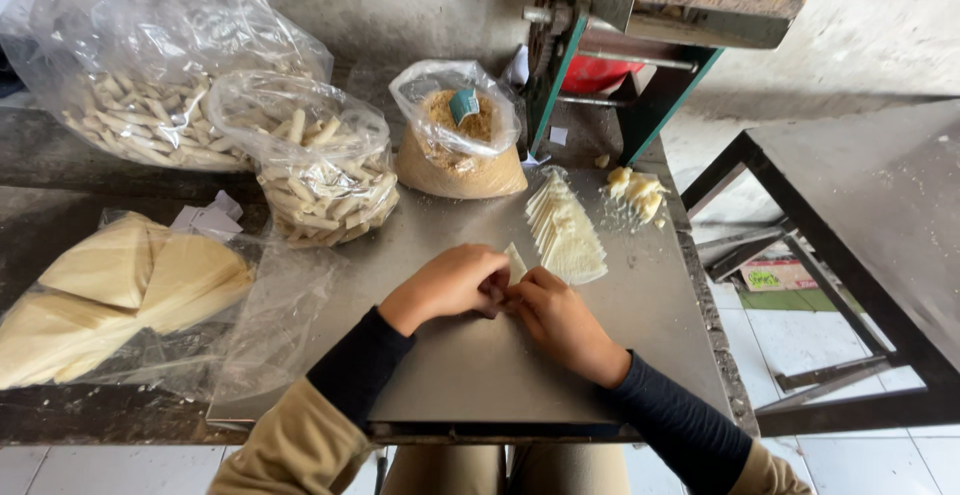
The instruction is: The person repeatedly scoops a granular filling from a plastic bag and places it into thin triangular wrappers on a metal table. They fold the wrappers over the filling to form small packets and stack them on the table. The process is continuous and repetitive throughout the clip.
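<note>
Rolling step in hand: left hand [452,285] and right hand [558,317] meet at mid-bench, both with a grip pinched on one small pale dough wrapper [515,260] lying on the steel bench [460,365], just beside the fanned stack of wrappers [565,230] toward the far right corner. My read: next move calls for an even fingertip roll so the thin sheet doesn't tear. Bags of finished rolls [320,170] and a bag of crumb filling [460,145] along the far edge.
</note>
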